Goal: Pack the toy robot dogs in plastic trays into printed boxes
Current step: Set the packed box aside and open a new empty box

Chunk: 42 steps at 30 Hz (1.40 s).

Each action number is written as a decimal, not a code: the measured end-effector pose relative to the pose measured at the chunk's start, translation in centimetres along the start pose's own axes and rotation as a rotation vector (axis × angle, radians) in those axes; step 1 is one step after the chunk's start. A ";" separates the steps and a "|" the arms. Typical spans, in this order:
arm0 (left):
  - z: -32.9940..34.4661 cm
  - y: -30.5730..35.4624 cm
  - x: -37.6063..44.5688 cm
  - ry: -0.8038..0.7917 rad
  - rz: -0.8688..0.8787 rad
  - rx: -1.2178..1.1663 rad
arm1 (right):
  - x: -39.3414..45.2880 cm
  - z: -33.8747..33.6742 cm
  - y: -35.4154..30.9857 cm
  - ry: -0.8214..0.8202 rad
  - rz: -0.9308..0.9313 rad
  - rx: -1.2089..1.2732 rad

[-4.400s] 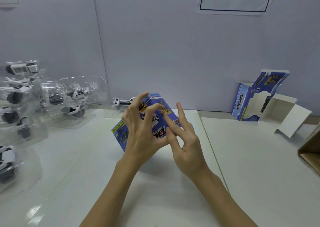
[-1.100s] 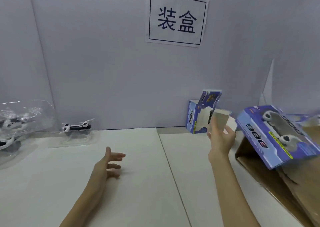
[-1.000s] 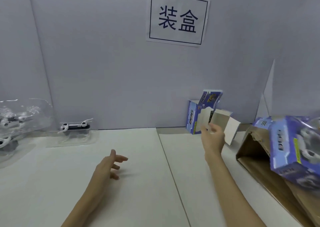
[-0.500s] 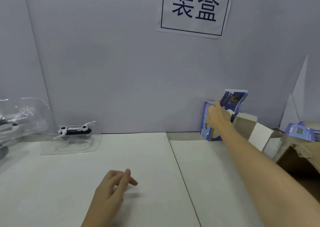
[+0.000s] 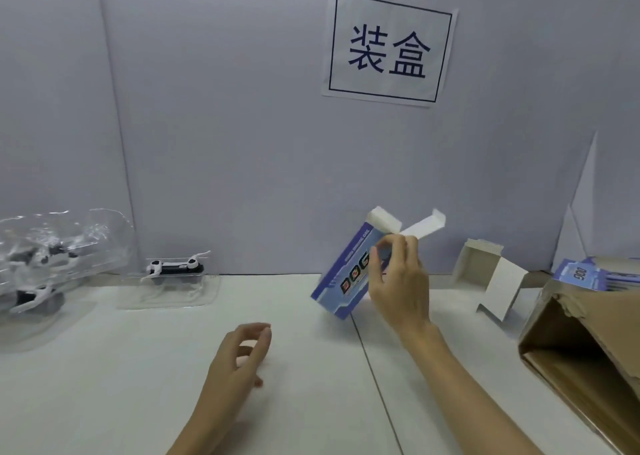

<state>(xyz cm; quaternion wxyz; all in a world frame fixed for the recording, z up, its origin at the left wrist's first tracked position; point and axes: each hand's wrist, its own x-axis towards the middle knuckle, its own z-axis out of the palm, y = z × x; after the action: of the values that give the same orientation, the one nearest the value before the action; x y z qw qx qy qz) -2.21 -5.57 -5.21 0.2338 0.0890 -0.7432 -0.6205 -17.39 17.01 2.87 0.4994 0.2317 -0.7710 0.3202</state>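
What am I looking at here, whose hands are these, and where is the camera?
There is no machine: a person works with bare hands, filmed by one wide-angle camera worn on their head, looking forward and down.

The right hand holds a blue printed cardboard box tilted above the white table, its white end flaps open. The left hand holds nothing, fingers loosely curled.

Near the wall stands a black-and-white toy robot dog in a clear plastic tray, with more trayed dogs piled at far left. On the right sit another open box and a brown cardboard carton with blue boxes at its back edge. A paper sign hangs on the wall.
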 end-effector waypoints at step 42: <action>2.3 14.5 -4.0 0.031 -0.225 -0.193 | -8.1 -3.1 -10.5 -0.559 0.960 1.168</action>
<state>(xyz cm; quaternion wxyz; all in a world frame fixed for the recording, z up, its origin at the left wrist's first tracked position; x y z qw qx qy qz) 2.50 1.21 7.53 0.1817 0.1583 -0.6619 -0.7098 -5.12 12.32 -0.93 -0.1057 0.1702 -0.5910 0.7814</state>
